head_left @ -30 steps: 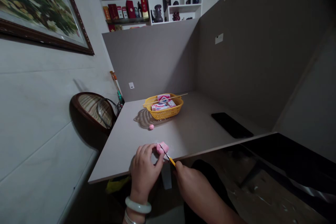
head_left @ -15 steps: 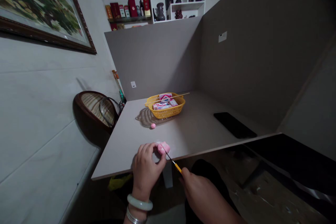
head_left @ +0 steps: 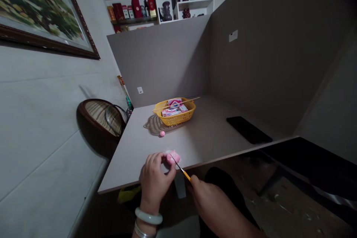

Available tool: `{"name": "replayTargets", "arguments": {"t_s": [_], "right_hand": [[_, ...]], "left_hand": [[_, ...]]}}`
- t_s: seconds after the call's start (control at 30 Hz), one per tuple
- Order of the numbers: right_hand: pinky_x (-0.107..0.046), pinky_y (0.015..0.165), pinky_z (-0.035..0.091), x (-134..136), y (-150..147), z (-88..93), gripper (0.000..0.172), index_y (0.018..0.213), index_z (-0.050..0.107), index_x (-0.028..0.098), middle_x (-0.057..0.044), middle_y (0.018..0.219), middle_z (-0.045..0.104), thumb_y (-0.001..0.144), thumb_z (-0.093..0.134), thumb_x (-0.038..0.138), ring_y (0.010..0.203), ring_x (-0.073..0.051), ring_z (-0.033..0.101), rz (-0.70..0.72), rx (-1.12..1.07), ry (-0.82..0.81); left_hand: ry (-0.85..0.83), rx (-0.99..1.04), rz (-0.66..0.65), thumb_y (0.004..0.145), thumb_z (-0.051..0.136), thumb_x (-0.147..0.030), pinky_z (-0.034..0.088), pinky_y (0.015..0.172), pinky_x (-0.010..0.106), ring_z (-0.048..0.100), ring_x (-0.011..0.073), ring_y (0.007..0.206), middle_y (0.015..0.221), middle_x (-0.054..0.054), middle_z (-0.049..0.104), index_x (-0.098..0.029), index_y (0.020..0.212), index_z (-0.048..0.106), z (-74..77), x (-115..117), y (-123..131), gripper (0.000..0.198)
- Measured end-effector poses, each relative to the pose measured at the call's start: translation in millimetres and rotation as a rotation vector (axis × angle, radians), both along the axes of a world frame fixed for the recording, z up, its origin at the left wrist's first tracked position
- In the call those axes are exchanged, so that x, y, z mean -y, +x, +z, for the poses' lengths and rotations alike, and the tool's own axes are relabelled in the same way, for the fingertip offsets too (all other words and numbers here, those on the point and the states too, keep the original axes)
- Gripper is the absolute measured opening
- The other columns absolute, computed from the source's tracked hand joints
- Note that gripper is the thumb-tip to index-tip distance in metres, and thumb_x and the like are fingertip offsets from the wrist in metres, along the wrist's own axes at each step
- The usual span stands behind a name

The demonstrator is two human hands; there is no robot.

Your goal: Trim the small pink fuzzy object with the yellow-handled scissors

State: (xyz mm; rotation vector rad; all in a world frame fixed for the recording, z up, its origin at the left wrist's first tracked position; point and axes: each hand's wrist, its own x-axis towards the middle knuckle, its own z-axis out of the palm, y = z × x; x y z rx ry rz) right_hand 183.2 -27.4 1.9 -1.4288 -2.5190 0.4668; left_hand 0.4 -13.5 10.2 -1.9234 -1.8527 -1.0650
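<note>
A pink lump of what looks like clay or dough [head_left: 174, 157] rests near the table's front edge, with whitish patches around it. My left hand [head_left: 156, 173] grips its left side between thumb and fingers. My right hand [head_left: 205, 195] is closed around the yellow handle of a thin-bladed tool [head_left: 186, 174]. The dark metal blade lies against the top of the lump; whether it is sunk in, I cannot tell. Farther back, a small pink ball [head_left: 162, 134] sits on the table by the basket's shadow.
A yellow basket [head_left: 175, 120] holds pink and white packets, with a thin stick [head_left: 192, 99] across its rim. A black flat slab [head_left: 249, 130] lies at the table's right. Grey panels [head_left: 164, 63] enclose the back and right. A brown round-framed object [head_left: 97, 122] leans left of the table.
The blade and my right hand have shifted very slightly left across the lump. My left hand keeps its grip. The whole view has tilted a little.
</note>
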Motion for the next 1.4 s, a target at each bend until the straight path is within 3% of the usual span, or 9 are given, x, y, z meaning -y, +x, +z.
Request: {"name": "replayTargets", "arguments": {"t_s": [0.3, 0.5, 0.7, 0.93, 1.1, 1.4], "right_hand": [[-0.027, 0.055, 0.034, -10.5, -11.9, 6.1, 0.022, 0.096, 0.057, 0.017, -0.007, 0.085, 0.072, 0.093, 0.039, 0.007, 0.075, -0.02, 0.071, -0.007, -0.04, 0.042], [-0.026, 0.055, 0.036, -2.3, -6.7, 5.5, 0.024, 0.095, 0.058, 0.017, -0.009, 0.088, 0.073, 0.096, 0.036, 0.01, 0.076, -0.02, 0.071, -0.016, -0.032, -0.083], [-0.025, 0.06, 0.037, -10.1, -15.1, 16.2, 0.028, 0.102, 0.059, 0.015, -0.009, 0.091, 0.072, 0.091, 0.037, 0.003, 0.081, -0.02, 0.07, -0.005, -0.041, -0.019], [-0.027, 0.055, 0.033, -9.9, -8.5, 0.6, 0.022, 0.097, 0.057, 0.018, -0.006, 0.085, 0.072, 0.095, 0.037, 0.008, 0.073, -0.02, 0.07, 0.0, -0.044, 0.022], [-0.025, 0.057, 0.035, -10.3, -6.3, 2.7, 0.02, 0.099, 0.057, 0.018, -0.008, 0.088, 0.073, 0.099, 0.037, 0.014, 0.079, -0.02, 0.071, 0.001, -0.06, -0.026], [-0.026, 0.055, 0.032, -5.1, 0.4, -1.1, 0.022, 0.091, 0.056, 0.019, -0.007, 0.083, 0.073, 0.099, 0.036, 0.013, 0.074, -0.02, 0.071, -0.011, -0.065, -0.063]], "left_hand": [[-0.001, -0.004, 0.01, 0.086, 0.056, -0.029, 0.05, 0.079, 0.036, 0.06, 0.023, 0.089, 0.089, 0.004, 0.065, -0.022, 0.089, 0.059, 2.7, -0.2, 2.2, 0.008], [0.022, -0.006, 0.037, 0.085, 0.059, -0.031, 0.051, 0.076, 0.035, 0.061, 0.0222, 0.086, 0.088, 0.004, 0.066, -0.022, 0.09, 0.06, 3.0, 0.4, 2.9, 0.01], [-0.001, -0.007, 0.037, 0.087, 0.057, -0.032, 0.05, 0.077, 0.036, 0.061, 0.0229, 0.086, 0.088, 0.005, 0.066, -0.021, 0.091, 0.06, 0.7, -0.6, 0.4, 0.012], [-0.019, 0.036, -0.031, 0.088, 0.06, -0.037, 0.052, 0.076, 0.035, 0.063, 0.0219, 0.087, 0.09, 0.005, 0.066, -0.022, 0.095, 0.061, 2.0, 3.2, -4.0, 0.017], [-0.045, 0.067, -0.02, 0.089, 0.059, -0.046, 0.052, 0.074, 0.034, 0.064, 0.0214, 0.084, 0.09, 0.005, 0.067, -0.022, 0.096, 0.061, 4.0, 3.3, -2.7, 0.025], [-0.054, 0.088, 0.012, 0.088, 0.059, -0.039, 0.052, 0.077, 0.034, 0.064, 0.0206, 0.086, 0.09, 0.004, 0.067, -0.023, 0.094, 0.061, 3.3, 1.3, -1.0, 0.017]]}}
